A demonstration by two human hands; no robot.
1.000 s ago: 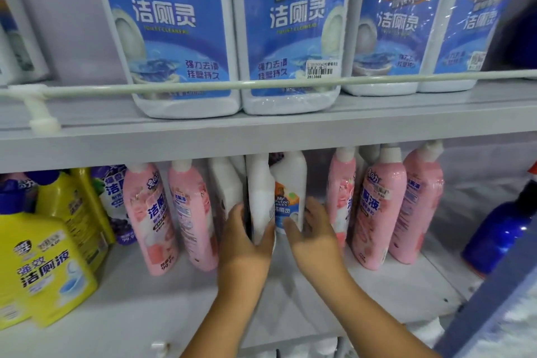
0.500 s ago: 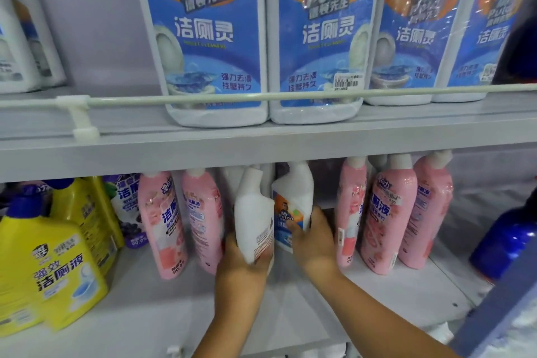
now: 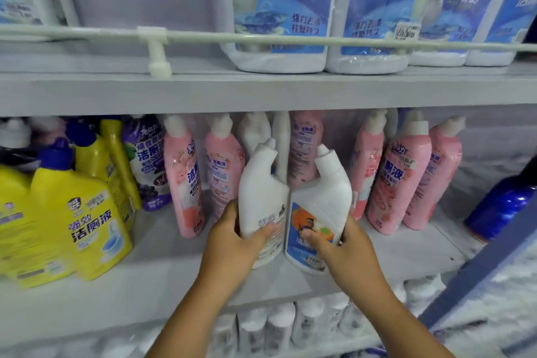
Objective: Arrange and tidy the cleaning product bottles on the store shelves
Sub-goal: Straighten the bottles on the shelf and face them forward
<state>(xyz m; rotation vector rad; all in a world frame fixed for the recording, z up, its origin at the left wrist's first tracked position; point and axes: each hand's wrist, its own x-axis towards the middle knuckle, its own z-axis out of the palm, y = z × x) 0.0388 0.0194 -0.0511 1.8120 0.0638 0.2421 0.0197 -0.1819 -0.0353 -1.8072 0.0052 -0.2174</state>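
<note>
From the head camera I look down at my two hands on the middle shelf [image 3: 180,276]. My left hand [image 3: 232,244] grips a white angled-neck bottle [image 3: 261,197] low on its body, the thumb laid across the front label and the other fingers wrapped round its left side. My right hand [image 3: 340,244] holds a second white bottle with an orange and blue label [image 3: 322,206], thumb pressed on the label and fingers curled behind the right edge. The two bottles touch along their inner sides, necks tilting away from each other, and they stand near the shelf's front edge; I cannot tell whether their bases rest on it or are lifted just clear.

Behind them stand more white bottles [image 3: 255,130] and a pink one. To the left stand two pink toilet-cleaner bottles [image 3: 186,180], then a purple-labelled bottle [image 3: 148,162] and a group of yellow bottles with blue caps [image 3: 84,212]. To the right stands another cluster of pink bottles [image 3: 398,180], and at the far right a dark blue bottle [image 3: 499,206].

On the upper shelf [image 3: 261,93], large white jugs with blue labels [image 3: 279,8] sit behind a white guard rail [image 3: 290,39]. Below the middle shelf, the tops of white bottles on the lower shelf [image 3: 279,325] show, blurred.
</note>
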